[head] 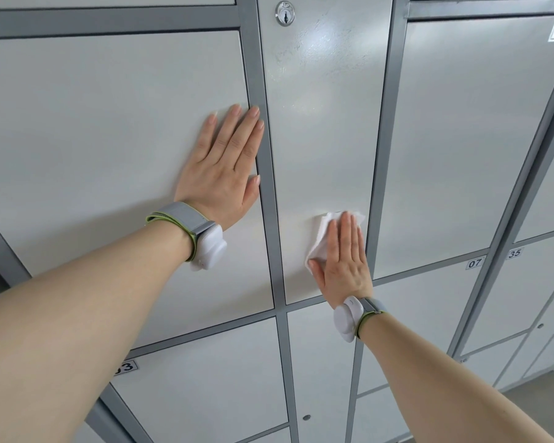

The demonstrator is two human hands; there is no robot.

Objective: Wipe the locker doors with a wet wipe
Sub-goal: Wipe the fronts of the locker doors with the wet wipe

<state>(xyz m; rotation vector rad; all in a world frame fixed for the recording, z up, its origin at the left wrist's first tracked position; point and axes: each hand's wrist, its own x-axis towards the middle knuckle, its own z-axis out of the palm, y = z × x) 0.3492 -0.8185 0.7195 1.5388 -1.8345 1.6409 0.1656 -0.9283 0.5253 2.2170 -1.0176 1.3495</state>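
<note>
You are standing close to a bank of pale grey lockers (525,193), looking slightly up at doors that are sitting in a darker grey frame (259,75).

The job is looking part done. The narrow middle door (323,145) is showing a streaky, damp sheen across its upper half, below the round key lock (285,13). That suggests the wipe has covered that stretch. The strip beneath your right hand is looking matt and is probably waiting its turn. The wide left door (109,123), the right door (461,139) and the smaller doors below are showing no such sheen. They are likely unwiped, though doors that were wiped and have dried would be looking the same.

Your left hand (224,167) is lying fully open, fingers straight and close together. Its palm is pressing flat on the left door, just beside the frame upright, and it is holding nothing.

Your right hand (343,254) is also lying open and flat, fingers pointing up. It is pressing the white wet wipe (319,231) against the lower right part of the middle door, near that door's right edge. The wipe is bunching under your palm, peeking out above your fingertips and to the left of your thumb.
</note>
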